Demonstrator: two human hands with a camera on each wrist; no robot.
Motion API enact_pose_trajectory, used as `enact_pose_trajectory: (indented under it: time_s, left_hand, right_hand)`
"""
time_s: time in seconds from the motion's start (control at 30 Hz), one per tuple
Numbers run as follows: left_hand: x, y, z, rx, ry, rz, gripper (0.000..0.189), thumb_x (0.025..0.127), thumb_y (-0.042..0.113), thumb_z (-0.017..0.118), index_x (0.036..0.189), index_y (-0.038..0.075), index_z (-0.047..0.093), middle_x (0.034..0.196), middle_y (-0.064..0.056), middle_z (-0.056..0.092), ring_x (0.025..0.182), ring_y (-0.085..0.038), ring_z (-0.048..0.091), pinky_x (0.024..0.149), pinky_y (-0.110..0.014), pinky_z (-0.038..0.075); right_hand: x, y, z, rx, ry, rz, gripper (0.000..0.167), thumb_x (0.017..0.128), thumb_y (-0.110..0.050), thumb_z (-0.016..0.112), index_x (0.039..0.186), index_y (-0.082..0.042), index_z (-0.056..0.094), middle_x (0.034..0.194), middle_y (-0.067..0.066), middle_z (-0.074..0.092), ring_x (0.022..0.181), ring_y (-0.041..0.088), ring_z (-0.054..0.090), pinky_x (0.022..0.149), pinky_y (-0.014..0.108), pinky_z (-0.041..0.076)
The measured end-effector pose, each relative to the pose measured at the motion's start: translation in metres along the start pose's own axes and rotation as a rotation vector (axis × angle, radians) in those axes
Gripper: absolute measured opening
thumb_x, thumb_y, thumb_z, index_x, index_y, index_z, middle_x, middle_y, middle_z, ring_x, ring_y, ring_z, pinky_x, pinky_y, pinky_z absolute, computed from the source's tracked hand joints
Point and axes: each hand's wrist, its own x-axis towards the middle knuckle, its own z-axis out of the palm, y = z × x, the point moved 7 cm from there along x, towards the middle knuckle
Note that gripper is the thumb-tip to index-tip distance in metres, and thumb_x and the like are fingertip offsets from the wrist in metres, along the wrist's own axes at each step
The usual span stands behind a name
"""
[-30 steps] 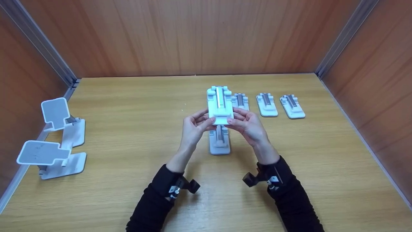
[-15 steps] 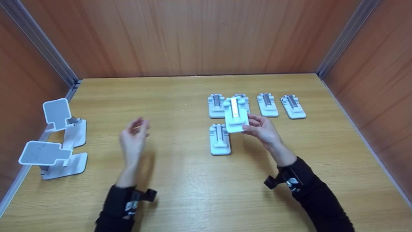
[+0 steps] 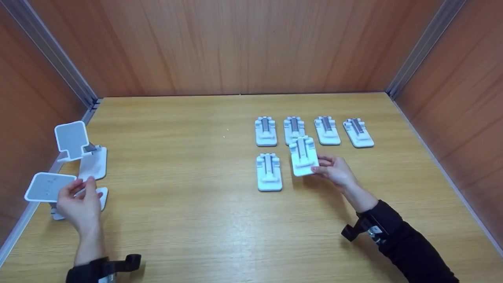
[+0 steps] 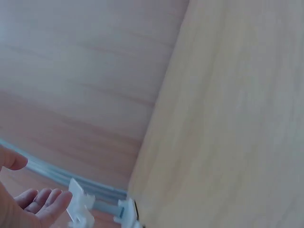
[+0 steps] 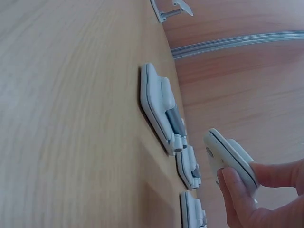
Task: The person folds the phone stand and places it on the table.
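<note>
Wood-grain panels [image 3: 251, 47] wall a tabletop [image 3: 177, 157]; above it the right hand [image 3: 336, 172] pinches a folded white phone stand [image 3: 303, 157], while the left hand [image 3: 80, 204], thumb and fingers parted, hovers near an unfolded stand [image 3: 47, 187].

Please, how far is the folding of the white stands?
Looks done: five folded white plastic stands lie on the light wooden table, four behind, one in front.
In hand: the right hand holds a sixth folded stand above the table.
Probably left: two unfolded white stands at the left; the left hand is at the nearer one, contact unclear.
</note>
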Motion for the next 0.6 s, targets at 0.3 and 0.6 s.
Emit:
enact_pose_trajectory:
  time_s: [0.3,0.6]
  left_hand:
    - [-0.003,0.005,-0.030,-0.024,0.089,-0.100,0.029,0.075,0.024,0.070,0.094,0.013,0.051,0.076,0.001,0.058,0.048,-0.008,0.058,0.039,-0.019,0.047]
    - [-0.020,0.034,-0.039,0.055,0.191,-0.094,0.030,0.074,0.027,0.070,0.089,0.018,0.045,0.062,0.008,0.053,0.039,-0.003,0.048,0.037,-0.012,0.040]
  right_hand:
    - [-0.001,0.020,0.002,-0.026,0.012,0.032,0.053,0.081,0.011,0.054,0.128,0.015,0.029,0.118,0.031,0.047,0.088,0.021,0.060,0.078,0.030,0.049]
    - [0.002,0.032,0.002,0.010,0.005,0.047,0.053,0.080,0.013,0.052,0.127,0.016,0.028,0.111,0.031,0.050,0.082,0.021,0.061,0.077,0.032,0.050]
